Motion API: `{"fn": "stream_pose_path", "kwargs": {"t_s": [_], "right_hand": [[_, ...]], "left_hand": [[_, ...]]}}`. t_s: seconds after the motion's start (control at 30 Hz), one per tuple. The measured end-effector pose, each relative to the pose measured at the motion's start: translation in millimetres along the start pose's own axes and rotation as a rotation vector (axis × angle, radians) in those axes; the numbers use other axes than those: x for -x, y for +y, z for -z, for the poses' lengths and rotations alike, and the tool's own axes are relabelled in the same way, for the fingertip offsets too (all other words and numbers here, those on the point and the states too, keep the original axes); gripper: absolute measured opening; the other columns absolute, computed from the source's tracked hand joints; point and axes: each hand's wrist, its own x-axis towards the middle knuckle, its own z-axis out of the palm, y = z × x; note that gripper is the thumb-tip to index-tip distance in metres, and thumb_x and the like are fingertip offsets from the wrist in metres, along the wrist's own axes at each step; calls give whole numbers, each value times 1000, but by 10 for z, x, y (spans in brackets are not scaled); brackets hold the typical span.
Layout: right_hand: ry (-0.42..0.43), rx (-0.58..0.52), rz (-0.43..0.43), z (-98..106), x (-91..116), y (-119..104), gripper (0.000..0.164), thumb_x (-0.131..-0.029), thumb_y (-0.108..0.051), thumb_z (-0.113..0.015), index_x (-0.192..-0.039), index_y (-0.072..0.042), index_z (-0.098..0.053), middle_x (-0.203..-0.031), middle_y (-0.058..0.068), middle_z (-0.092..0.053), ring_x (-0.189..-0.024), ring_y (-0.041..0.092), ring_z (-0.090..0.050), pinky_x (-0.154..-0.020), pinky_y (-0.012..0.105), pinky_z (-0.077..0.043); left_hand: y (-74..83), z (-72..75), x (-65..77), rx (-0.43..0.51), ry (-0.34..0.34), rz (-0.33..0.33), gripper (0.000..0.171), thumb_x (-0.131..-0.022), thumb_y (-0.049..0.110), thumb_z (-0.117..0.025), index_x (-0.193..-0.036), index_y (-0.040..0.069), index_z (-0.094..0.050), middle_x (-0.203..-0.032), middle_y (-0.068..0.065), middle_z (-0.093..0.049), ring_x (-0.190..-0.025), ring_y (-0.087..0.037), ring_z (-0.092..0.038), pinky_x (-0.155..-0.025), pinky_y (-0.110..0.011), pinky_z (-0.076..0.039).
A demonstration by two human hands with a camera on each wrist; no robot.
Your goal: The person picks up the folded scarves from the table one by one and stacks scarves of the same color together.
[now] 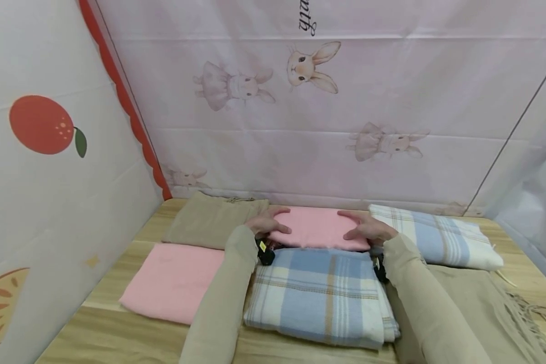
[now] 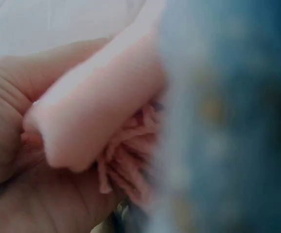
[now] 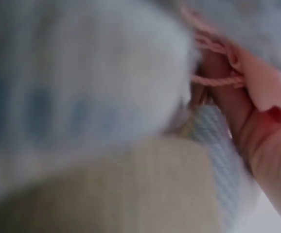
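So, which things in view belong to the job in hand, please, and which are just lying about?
In hand:
far pink cloth, held by left hand and right hand

Apparently just lying about:
near pink cloth
far plaid cloth
near plaid cloth
far beige cloth
near beige cloth

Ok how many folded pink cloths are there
2: the back-row pink cloth, held between the left hand and right hand, and the front-left pink cloth, partly behind a sleeve. Others could be hidden.
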Motion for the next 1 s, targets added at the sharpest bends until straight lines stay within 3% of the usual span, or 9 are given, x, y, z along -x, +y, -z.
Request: {"fn": "stream_pose_path", "kwargs": {"t_s": [0.03, 0.1, 0.17, 0.33, 0.43, 0.6, 0.83, 1.0], "right_hand": [[-8, -12, 6, 0, 1, 3, 81, -90, 8, -65, -159, 3, -23, -159, 34, -10, -84, 21, -57, -69, 29, -50], [-20, -26, 25, -1, 4, 5, 81, -89, 8, -65, -159, 2, -24, -160, 33, -9, -76, 17, -55, -67, 28, -50], [-31, -34, 44, -5, 10, 1, 79, -90, 8, -65, -158, 3, -27, -162, 32, -8, -80, 16, -55, -69, 28, -50], [-21, -46, 46, -20, 3, 9, 74, -90, 6, -67, -156, 3, -33, -159, 32, -16, -88, 18, -59, -74, 29, -52], [-1, -43, 34, -23, 0, 18, 74, -89, 7, -67, -155, 3, -35, -157, 33, -20, -87, 19, -60, -73, 30, -53], [7, -27, 36, -20, 23, 18, 73, -89, 9, -66, -155, 4, -35, -158, 33, -18, -88, 19, -60, -72, 29, -53], [23, -49, 6, -4, 63, -26, 75, -91, 8, -64, -158, -2, -32, -151, 34, -27, -74, 16, -61, -66, 29, -53], [23, -66, 12, 17, 87, -68, 76, -92, 10, -63, -159, -3, -30, -152, 33, -25, -64, 14, -56, -63, 27, -51]], "left_hand": [[-1, 2, -1, 10, -4, 5, 75, -90, 0, -73, -157, 9, -39, -163, -18, -25, -125, -29, -49, -91, -36, -48], [8, 3, 18, 25, -16, 18, 76, -91, 0, -73, -157, 10, -38, -162, -19, -25, -110, -26, -52, -78, -32, -49], [16, 4, 48, 39, -30, 31, 77, -91, -1, -73, -158, 13, -38, -161, -19, -26, -97, -24, -52, -67, -30, -46], [2, 9, 82, 64, -58, 53, 80, -91, -5, -70, -160, 16, -35, -158, -20, -27, -87, -26, -53, -58, -32, -40], [-2, 1, 71, 38, -46, 37, 80, -90, -6, -70, -159, 14, -35, -159, -20, -26, -96, -27, -53, -62, -31, -44], [20, -18, 52, -7, -15, 8, 79, -89, -8, -70, -158, 11, -37, -161, -20, -24, -123, -33, -45, -83, -31, -47], [70, -14, 62, -49, 28, -32, 78, -87, -9, -71, -156, 9, -40, -162, -20, -25, -128, -34, -43, -92, -34, -44], [123, -1, 78, -58, 30, -21, 77, -89, -6, -70, -157, 14, -40, -163, -18, -23, -126, -33, -43, -92, -35, -42]]}}
